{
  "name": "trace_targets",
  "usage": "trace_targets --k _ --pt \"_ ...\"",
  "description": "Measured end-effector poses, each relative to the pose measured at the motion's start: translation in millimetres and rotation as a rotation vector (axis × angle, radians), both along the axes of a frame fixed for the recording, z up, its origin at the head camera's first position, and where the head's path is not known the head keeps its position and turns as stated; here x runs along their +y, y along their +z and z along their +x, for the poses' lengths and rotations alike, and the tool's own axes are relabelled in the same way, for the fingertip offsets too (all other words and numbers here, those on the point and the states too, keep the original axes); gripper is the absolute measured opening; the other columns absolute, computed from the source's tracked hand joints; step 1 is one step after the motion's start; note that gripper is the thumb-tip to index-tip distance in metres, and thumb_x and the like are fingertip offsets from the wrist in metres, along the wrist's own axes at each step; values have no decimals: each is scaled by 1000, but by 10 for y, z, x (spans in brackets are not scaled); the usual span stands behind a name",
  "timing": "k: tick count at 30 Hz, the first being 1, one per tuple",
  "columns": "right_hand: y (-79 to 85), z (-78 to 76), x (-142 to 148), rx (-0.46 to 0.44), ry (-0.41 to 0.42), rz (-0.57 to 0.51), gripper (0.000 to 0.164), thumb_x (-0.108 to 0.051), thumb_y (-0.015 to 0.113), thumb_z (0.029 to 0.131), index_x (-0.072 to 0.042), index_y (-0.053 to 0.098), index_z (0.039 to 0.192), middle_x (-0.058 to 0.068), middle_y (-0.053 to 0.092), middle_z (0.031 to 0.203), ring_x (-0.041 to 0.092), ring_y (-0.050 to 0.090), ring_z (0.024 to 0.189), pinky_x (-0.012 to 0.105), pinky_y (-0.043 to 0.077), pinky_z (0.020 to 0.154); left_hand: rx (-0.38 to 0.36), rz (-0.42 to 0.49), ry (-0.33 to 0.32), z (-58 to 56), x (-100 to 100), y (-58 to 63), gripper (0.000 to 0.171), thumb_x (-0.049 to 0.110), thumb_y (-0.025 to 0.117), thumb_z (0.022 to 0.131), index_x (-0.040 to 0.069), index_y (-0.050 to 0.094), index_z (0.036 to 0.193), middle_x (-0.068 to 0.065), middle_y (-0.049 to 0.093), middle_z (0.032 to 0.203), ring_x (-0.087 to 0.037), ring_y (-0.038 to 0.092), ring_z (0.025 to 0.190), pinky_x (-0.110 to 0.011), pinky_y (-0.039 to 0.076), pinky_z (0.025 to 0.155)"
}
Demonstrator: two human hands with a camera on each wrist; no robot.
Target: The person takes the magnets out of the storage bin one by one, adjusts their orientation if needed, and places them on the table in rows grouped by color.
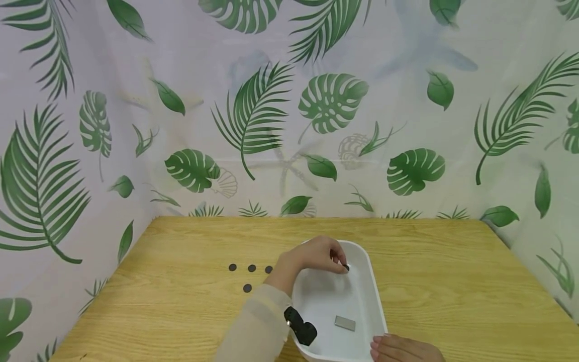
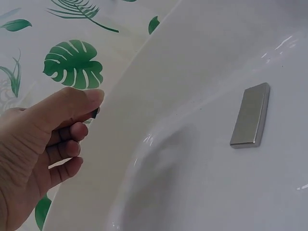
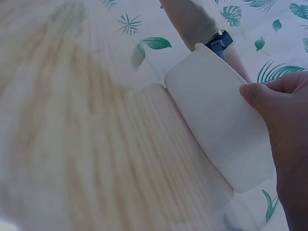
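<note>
My left hand (image 1: 316, 254) pinches a small black disc (image 2: 95, 113) between thumb and fingertips, over the far part of a white plastic tub (image 1: 323, 294). Inside the tub, nearer its front end, lies a flat silver rectangular bar (image 1: 345, 323), seen closer in the left wrist view. At the tub's right side near the front, my right hand (image 1: 404, 349) holds the rim. Its thumb (image 3: 257, 94) presses the outer wall in the right wrist view, with the fingers over the rim.
Several black discs (image 1: 252, 268) lie on the wooden table (image 1: 181, 311) left of the tub, some in a row and one in front. A leaf-patterned cloth (image 1: 280, 136) hangs behind and at both sides. A black wrist camera (image 1: 302, 326) on the left wrist overhangs the tub.
</note>
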State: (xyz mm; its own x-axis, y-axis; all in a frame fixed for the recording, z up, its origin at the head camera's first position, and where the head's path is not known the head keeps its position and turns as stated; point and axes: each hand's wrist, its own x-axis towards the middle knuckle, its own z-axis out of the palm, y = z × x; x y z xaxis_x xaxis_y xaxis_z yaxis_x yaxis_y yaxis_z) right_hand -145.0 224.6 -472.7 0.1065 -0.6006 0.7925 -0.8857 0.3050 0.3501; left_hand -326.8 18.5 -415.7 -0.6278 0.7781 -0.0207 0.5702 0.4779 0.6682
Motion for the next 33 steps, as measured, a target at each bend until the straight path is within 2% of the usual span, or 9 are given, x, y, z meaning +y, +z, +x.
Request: trace_targets --k 7,15,24,33 --pt "-30 -17 23 15 -4 34 31 -23 50 98 0 69 105 10 71 85 18 54 122 24 37 103 12 -44 -28 -11 -106 113 11 22 75 80 14 70 86 8 57 75 -3 48 69 -16 42 61" --pt "-51 -26 26 35 10 31 31 -21 50 98 2 69 106 11 71 86 20 56 119 25 38 102 57 -97 -32 13 -253 238 10 25 75 81 17 69 84 8 58 77 -5 50 70 -17 43 62" --pt "-42 -27 8 43 12 31 32 -21 49 98 2 68 109 11 71 90 21 51 124 26 38 103 62 -30 -14 59 -453 225 10 22 76 79 18 68 83 7 58 79 -7 50 72 -18 43 62" --pt "21 -50 -37 91 16 12 31 -19 49 98 3 67 111 10 71 95 20 56 119 25 40 101 114 -57 25 156 -706 297 10 24 76 79 21 68 83 7 57 80 -8 50 73 -20 43 61"
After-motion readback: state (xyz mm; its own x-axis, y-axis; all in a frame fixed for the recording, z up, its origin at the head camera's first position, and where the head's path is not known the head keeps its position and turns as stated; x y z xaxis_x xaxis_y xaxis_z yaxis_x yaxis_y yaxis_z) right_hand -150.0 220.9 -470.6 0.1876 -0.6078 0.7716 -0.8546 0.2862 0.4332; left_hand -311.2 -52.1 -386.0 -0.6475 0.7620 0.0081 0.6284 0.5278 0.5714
